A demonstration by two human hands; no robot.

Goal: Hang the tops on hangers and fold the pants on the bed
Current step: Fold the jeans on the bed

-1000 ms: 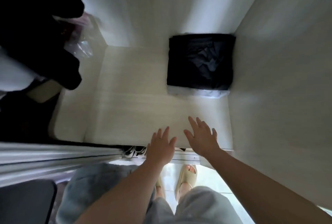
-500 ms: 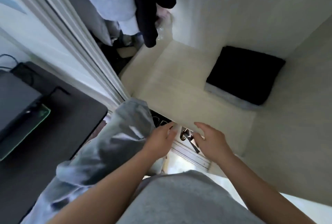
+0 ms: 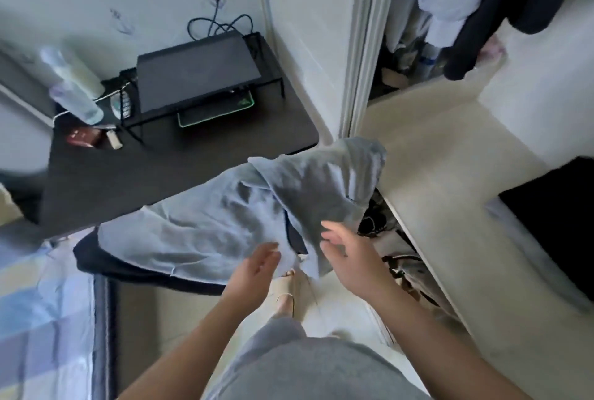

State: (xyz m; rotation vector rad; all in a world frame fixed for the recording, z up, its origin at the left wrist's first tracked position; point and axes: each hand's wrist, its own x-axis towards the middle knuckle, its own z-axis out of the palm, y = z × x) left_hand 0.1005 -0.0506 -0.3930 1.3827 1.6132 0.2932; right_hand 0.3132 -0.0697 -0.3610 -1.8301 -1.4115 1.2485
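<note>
The left hand (image 3: 257, 263) is loose, fingers nearly straight and lightly bent, palm turned to the right; it holds nothing. Its fingertips (image 3: 273, 247) overlap the near edge of a light grey-blue cloth garment (image 3: 231, 216), but the blur hides whether they touch it. The right hand (image 3: 350, 255) is just to the right, palm facing the left hand, fingers spread and relaxed, also holding nothing. Its fingertips lie in front of the garment's near right corner, and contact cannot be told there either.

The garment hangs rumpled between the two hands and the far side, draped over a black rounded chair back (image 3: 96, 260), which shows under its left end. Its right end rises in a peaked fold close to the white sliding-door frame (image 3: 363, 46).

Below the hands are the person's grey shorts (image 3: 305, 367) and a foot in a beige sandal (image 3: 286, 290) on the pale floor.

To the far left stands a black desk (image 3: 160, 174) with a closed dark laptop (image 3: 196, 75) on a black wire stand, a green-lit pad (image 3: 215, 112) beneath it and a clear plastic bottle (image 3: 74, 94) at its left. At the near left is a bed with a blue and yellow checked sheet (image 3: 38, 303).

On the right, the open closet holds hanging dark and white clothes (image 3: 475, 14) at the far end. A folded black garment (image 3: 553, 216) lies on the pale wooden shelf (image 3: 450, 191), with shoes (image 3: 373, 219) under the shelf's edge.
</note>
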